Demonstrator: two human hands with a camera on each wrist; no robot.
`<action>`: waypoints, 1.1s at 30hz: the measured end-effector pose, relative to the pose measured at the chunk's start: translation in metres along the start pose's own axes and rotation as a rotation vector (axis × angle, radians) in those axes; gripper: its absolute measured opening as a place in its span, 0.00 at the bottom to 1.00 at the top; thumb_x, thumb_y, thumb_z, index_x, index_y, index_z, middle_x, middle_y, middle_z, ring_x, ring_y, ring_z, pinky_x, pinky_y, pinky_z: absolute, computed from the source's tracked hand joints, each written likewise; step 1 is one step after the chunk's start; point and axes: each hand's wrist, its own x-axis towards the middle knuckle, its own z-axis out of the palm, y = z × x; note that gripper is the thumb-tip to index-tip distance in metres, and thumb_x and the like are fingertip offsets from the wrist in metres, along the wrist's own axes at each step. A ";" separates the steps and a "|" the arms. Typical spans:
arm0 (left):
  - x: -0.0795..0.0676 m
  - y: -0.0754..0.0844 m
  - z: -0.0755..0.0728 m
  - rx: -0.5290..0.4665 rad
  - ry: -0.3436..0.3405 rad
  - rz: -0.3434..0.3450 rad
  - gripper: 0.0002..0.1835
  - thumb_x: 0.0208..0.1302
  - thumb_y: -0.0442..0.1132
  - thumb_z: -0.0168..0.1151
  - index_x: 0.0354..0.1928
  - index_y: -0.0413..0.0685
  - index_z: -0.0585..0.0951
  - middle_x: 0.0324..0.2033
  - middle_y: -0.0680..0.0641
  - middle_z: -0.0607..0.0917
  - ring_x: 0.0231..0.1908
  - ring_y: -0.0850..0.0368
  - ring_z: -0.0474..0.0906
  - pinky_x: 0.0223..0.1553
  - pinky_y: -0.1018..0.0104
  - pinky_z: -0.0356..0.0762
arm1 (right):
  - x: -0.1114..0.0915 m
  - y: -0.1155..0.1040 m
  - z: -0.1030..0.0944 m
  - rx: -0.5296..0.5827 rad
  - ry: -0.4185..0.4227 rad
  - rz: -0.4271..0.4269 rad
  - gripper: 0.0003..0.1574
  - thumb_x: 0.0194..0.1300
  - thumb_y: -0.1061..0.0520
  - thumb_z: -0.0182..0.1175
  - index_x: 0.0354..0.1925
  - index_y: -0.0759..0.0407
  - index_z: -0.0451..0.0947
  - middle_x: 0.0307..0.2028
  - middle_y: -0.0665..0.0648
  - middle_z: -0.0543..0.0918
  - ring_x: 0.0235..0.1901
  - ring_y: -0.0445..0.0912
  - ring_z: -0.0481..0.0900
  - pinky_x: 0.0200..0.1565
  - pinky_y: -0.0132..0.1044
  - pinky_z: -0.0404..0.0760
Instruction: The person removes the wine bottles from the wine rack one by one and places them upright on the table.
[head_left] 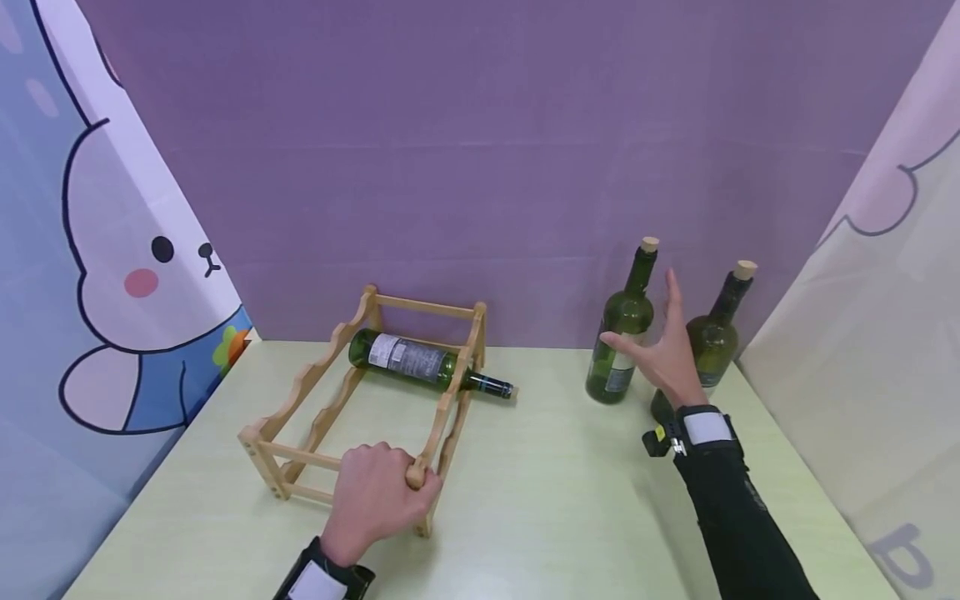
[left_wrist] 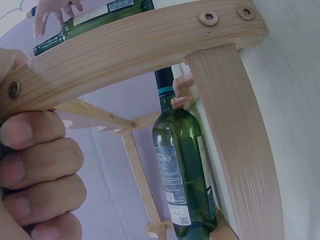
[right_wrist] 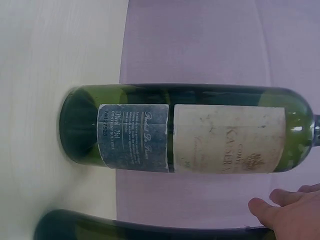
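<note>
My left hand (head_left: 381,496) grips the near end of a wooden wine rack (head_left: 300,387), its fingers curled round the front rail in the left wrist view. One green wine bottle (head_left: 408,358) lies across the far part of the rack, its dark neck poking out over the right side. Toward the right, my right hand (head_left: 667,358) is raised with thumb and fingers spread, holding nothing. Just beyond it stands a corked green bottle (head_left: 609,375), whose pale and blue labels (right_wrist: 227,139) face the right wrist camera. A second corked bottle (head_left: 712,337) stands behind the hand, partly covered by it.
Everything rests on a pale table (head_left: 540,492). A purple cloth backdrop (head_left: 517,167) rises at its far edge. A cartoon-printed cloth (head_left: 142,225) hangs along the left, and a pale cloth (head_left: 862,350) borders the right side close to the second bottle.
</note>
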 end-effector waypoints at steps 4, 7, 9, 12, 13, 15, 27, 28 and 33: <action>0.000 0.001 -0.001 0.008 0.019 0.008 0.30 0.51 0.51 0.64 0.08 0.64 0.52 0.11 0.63 0.49 0.13 0.66 0.50 0.15 0.70 0.46 | -0.004 -0.006 -0.001 -0.023 -0.007 -0.011 0.79 0.54 0.42 0.77 0.79 0.24 0.27 0.82 0.41 0.34 0.82 0.60 0.41 0.72 0.74 0.46; 0.000 0.001 -0.001 0.014 0.020 0.010 0.30 0.52 0.51 0.63 0.08 0.64 0.52 0.11 0.63 0.49 0.13 0.66 0.50 0.16 0.71 0.46 | -0.008 -0.011 -0.001 -0.040 -0.007 -0.028 0.79 0.54 0.42 0.78 0.79 0.24 0.27 0.82 0.41 0.34 0.82 0.59 0.42 0.72 0.74 0.46; 0.000 0.000 0.000 0.015 0.020 0.010 0.30 0.51 0.51 0.63 0.08 0.64 0.52 0.12 0.63 0.49 0.13 0.66 0.50 0.15 0.71 0.45 | -0.011 -0.014 -0.001 -0.045 -0.004 -0.052 0.80 0.53 0.43 0.78 0.79 0.25 0.28 0.82 0.41 0.35 0.82 0.59 0.42 0.72 0.74 0.46; 0.000 -0.001 0.001 0.011 0.026 0.007 0.29 0.51 0.51 0.63 0.08 0.65 0.52 0.11 0.64 0.49 0.13 0.66 0.50 0.15 0.70 0.45 | -0.016 -0.020 -0.001 -0.049 0.003 -0.081 0.81 0.51 0.44 0.79 0.79 0.24 0.29 0.82 0.39 0.35 0.82 0.57 0.42 0.72 0.74 0.46; -0.001 -0.001 0.002 0.008 0.027 0.006 0.29 0.51 0.51 0.63 0.08 0.65 0.52 0.11 0.64 0.49 0.13 0.66 0.50 0.15 0.70 0.45 | -0.018 -0.021 0.000 -0.050 0.005 -0.089 0.81 0.50 0.44 0.80 0.79 0.24 0.29 0.82 0.39 0.35 0.82 0.57 0.41 0.72 0.74 0.46; -0.001 -0.001 0.003 0.004 0.024 0.002 0.29 0.51 0.51 0.63 0.08 0.65 0.52 0.11 0.64 0.49 0.13 0.66 0.49 0.15 0.70 0.45 | -0.023 -0.025 0.001 -0.054 0.005 -0.100 0.82 0.49 0.44 0.80 0.79 0.24 0.29 0.82 0.39 0.34 0.82 0.56 0.41 0.72 0.75 0.46; -0.001 -0.002 0.003 -0.008 -0.016 -0.026 0.29 0.52 0.52 0.63 0.07 0.65 0.53 0.11 0.64 0.50 0.13 0.65 0.51 0.15 0.69 0.47 | -0.039 -0.039 0.020 -0.043 -0.043 -0.171 0.83 0.46 0.46 0.81 0.80 0.25 0.31 0.82 0.42 0.30 0.83 0.56 0.35 0.70 0.79 0.42; 0.000 -0.001 0.003 -0.011 -0.015 -0.026 0.29 0.52 0.52 0.63 0.08 0.65 0.53 0.11 0.64 0.50 0.13 0.65 0.51 0.15 0.69 0.47 | -0.040 -0.039 0.022 -0.043 -0.049 -0.177 0.83 0.46 0.46 0.81 0.80 0.26 0.32 0.83 0.44 0.29 0.83 0.57 0.35 0.69 0.79 0.42; -0.001 -0.001 0.003 -0.013 -0.001 -0.021 0.29 0.52 0.51 0.63 0.08 0.66 0.52 0.11 0.64 0.50 0.13 0.65 0.51 0.15 0.69 0.47 | -0.042 -0.041 0.035 -0.040 -0.099 -0.206 0.83 0.46 0.47 0.82 0.82 0.32 0.33 0.83 0.47 0.30 0.83 0.57 0.35 0.68 0.80 0.43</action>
